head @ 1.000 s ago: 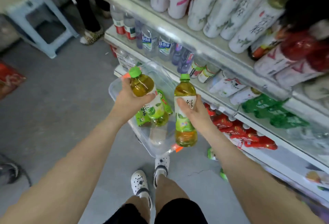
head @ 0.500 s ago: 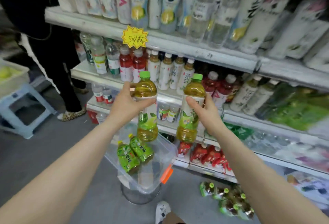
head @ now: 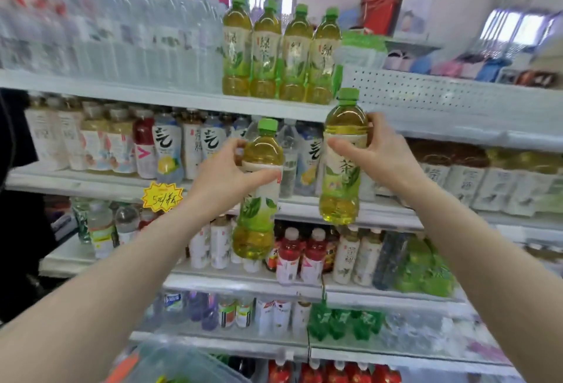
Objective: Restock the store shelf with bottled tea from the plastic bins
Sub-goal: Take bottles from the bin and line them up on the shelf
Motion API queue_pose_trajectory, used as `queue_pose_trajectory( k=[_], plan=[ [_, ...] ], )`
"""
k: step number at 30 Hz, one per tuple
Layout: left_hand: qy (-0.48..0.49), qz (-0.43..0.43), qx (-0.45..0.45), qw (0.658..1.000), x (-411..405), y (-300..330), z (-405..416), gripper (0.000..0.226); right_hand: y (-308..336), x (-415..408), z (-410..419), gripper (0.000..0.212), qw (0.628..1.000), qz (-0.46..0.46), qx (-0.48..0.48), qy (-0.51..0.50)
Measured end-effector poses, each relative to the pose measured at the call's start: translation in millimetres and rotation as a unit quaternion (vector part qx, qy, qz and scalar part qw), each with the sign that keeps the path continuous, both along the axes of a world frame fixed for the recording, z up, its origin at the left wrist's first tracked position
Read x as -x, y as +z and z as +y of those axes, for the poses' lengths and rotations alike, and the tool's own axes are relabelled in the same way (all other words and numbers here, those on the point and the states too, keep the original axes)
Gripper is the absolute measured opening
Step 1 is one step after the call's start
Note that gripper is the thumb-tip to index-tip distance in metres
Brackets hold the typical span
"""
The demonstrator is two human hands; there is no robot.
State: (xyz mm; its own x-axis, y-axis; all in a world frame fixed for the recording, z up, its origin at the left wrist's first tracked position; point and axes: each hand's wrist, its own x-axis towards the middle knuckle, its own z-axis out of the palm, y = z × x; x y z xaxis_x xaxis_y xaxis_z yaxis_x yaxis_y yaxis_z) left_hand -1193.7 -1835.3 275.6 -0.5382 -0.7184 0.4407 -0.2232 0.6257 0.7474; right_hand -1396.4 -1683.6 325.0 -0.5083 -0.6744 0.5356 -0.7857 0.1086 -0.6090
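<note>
My left hand (head: 224,180) grips a green-capped bottle of green tea (head: 257,215) by its upper label, upright in front of the middle shelves. My right hand (head: 385,157) holds a second tea bottle (head: 341,187) higher up, its cap just under the lip of the top shelf (head: 170,98). On that top shelf stands a row of several matching tea bottles (head: 278,53). The clear plastic bin (head: 182,364) shows only as a blurred rim at the bottom edge.
Clear water bottles (head: 115,35) fill the top shelf's left side. A perforated white panel (head: 441,93) and stacked goods lie right of the tea row. Lower shelves are packed with mixed drinks, with a yellow price tag (head: 162,197). A dark-clothed person (head: 18,200) stands at far left.
My view has swung up from the floor and bin to the upper shelves. Both hands have risen with their bottles, the right one higher, close to the top shelf.
</note>
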Motion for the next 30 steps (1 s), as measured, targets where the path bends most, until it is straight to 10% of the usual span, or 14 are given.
queue_pose_trajectory(
  k=[11,30],
  plan=[
    [0.036,0.047,0.093,0.994,96.3,105.4,-1.9,0.085,146.4,108.6,-25.9,0.088,0.994,0.022,0.11,-0.006],
    [0.13,0.132,0.074,0.98,180.5,133.3,-63.9,0.073,144.5,224.0,-170.1,0.077,0.988,0.119,0.096,-0.031]
  ],
)
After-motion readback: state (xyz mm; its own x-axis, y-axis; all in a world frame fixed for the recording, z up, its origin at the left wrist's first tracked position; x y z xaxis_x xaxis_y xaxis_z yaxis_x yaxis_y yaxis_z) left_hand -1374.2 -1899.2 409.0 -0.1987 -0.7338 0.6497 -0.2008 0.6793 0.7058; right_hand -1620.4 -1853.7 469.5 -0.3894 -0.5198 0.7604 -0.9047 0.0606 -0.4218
